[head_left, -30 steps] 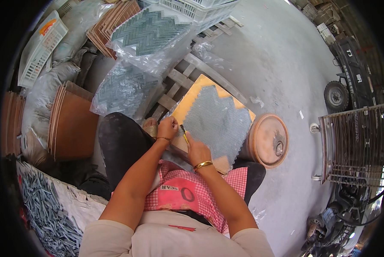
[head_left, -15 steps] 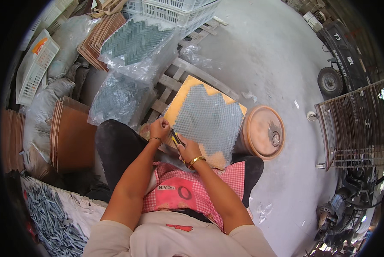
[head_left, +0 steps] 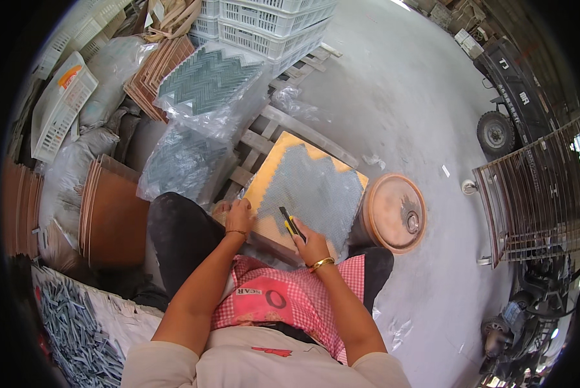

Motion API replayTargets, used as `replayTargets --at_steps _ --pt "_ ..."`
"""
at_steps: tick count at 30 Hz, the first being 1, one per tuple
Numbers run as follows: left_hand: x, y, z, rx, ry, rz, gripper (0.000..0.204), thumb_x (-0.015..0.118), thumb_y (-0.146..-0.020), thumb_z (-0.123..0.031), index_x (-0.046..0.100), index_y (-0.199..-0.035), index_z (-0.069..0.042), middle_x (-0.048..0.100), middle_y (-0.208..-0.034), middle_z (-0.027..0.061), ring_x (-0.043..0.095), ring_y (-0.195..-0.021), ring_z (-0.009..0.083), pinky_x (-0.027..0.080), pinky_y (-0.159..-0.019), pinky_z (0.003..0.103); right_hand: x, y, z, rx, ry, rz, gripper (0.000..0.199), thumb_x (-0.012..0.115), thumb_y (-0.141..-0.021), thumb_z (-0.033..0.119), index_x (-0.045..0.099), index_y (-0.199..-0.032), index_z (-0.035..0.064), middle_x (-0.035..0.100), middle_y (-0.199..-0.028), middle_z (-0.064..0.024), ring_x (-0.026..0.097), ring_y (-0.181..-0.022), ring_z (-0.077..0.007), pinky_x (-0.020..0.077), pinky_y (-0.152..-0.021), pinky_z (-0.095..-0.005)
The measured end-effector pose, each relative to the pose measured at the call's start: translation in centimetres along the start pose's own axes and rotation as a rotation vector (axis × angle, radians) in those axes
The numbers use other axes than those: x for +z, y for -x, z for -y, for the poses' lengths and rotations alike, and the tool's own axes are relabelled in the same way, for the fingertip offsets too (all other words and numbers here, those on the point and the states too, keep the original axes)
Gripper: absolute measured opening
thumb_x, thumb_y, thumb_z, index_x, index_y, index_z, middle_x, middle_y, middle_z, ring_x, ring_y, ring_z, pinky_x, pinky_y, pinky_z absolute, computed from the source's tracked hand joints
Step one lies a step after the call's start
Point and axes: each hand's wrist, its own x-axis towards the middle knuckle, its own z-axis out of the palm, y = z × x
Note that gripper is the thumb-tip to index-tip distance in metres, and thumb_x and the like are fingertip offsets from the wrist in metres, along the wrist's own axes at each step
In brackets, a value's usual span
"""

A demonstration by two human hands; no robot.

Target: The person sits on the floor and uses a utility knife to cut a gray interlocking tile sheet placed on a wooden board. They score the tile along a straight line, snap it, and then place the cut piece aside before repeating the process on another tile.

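My right hand grips a yellow and black utility knife, whose tip points up and away over the lower left part of a mesh-backed mosaic tile sheet. The grey sheet has zigzag ends and lies on a square yellow-orange board in front of my knees. At the board's left corner is my left hand, its fingers bent and drawn together at the edge. What they pinch, if anything, is hidden.
Right of the board stands a round orange lidded drum. Beyond it are a wheeled metal rack and a vehicle with a black tyre. Plastic-wrapped herringbone tile sheets, a wooden pallet and white crates stand behind; loose tile strips lie lower left.
My right hand with the knife has moved right, away from my left hand, and over the sheet. My left hand has lowered onto the board's corner. The view has shifted slightly.
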Motion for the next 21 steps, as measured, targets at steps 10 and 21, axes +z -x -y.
replayTargets --at_steps 10,21 --pt "1.2 -0.2 0.5 -0.312 0.222 0.072 0.009 0.057 -0.063 -0.013 0.06 -0.062 -0.005 0.058 -0.068 0.0127 0.057 -0.066 0.0284 0.045 -0.06 0.036 2.8 -3.1 3.2 -0.149 0.504 0.211 0.042 0.048 -0.079 0.018 0.041 -0.12 0.0211 0.057 -0.073 -0.0198 0.055 -0.067 -0.0364 0.0437 -0.059 -0.0445" --pt "2.1 -0.1 0.8 -0.332 0.161 0.005 0.011 0.057 -0.062 -0.016 0.059 -0.062 -0.005 0.058 -0.066 0.0129 0.057 -0.063 0.0273 0.044 -0.057 0.035 2.8 -3.3 3.3 -0.177 0.508 0.229 0.042 0.049 -0.079 0.018 0.041 -0.12 0.0216 0.057 -0.07 -0.0196 0.055 -0.064 -0.036 0.0439 -0.056 -0.0442"
